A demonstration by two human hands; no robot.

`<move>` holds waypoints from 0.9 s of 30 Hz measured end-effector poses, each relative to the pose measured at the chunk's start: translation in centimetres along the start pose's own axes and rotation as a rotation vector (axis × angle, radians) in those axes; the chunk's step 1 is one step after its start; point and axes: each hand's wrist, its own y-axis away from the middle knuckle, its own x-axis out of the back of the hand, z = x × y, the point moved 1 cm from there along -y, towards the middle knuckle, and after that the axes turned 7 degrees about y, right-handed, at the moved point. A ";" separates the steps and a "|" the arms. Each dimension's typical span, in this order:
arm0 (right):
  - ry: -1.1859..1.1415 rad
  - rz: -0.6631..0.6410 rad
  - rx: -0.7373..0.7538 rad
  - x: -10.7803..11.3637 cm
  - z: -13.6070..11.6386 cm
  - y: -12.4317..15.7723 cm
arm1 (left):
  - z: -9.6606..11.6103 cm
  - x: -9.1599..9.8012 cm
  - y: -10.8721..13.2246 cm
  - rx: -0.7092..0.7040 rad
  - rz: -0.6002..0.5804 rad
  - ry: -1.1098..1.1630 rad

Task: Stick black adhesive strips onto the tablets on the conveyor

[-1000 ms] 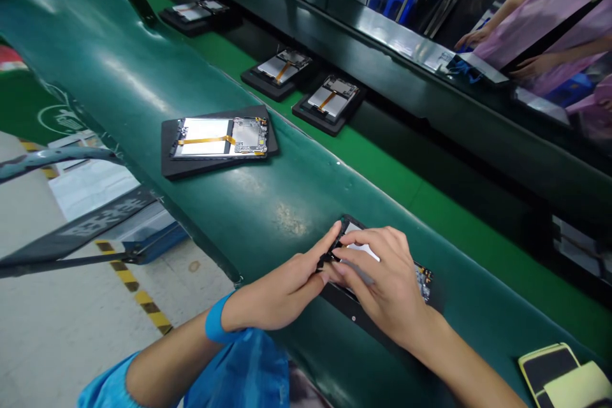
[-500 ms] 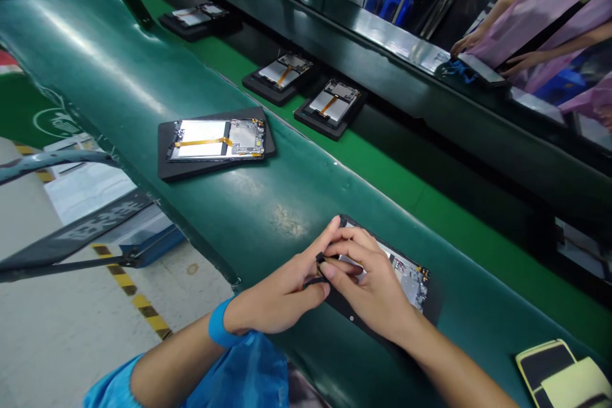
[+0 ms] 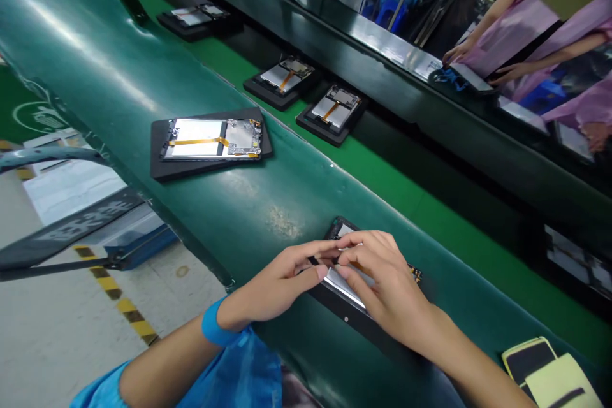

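An opened tablet (image 3: 347, 288) with a silver battery lies on a dark pad near the bench's front edge, largely covered by my hands. My left hand (image 3: 282, 277), with a blue band at the wrist, rests at the tablet's left end, its thumb apart from its stretched fingers. Over the middle, my right hand (image 3: 389, 287) is bent, thumb and index fingertips close together; whatever lies between them is too small to make out. Part of an orange flex cable shows under its fingers. Farther left, another opened tablet (image 3: 198, 139) sits askew on a black foam pad (image 3: 165, 169).
Several opened tablets on black pads, one being a tablet (image 3: 332, 111), stand on the green conveyor (image 3: 382, 172) beyond the bench (image 3: 229, 204). Yellow-edged pads (image 3: 530, 360) lie at lower right. A co-worker in pink (image 3: 521, 32) handles a device across the line.
The small black piece pinched in my right fingers is no longer clearly visible. My right hand has flattened lower over the tablet, and my left fingers have moved down, baring more of the battery.
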 end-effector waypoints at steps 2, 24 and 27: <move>0.070 0.001 0.023 0.2 0.0 0.1 | 0.0 -0.1 -0.2 0.016 -0.007 -0.002; 0.021 0.120 -0.108 -1.4 0.1 1.0 | -0.3 -2.6 -1.2 -0.294 0.319 0.135; -0.063 0.216 -0.173 -1.9 0.0 0.8 | -1.0 -3.2 -1.4 -0.344 0.402 0.192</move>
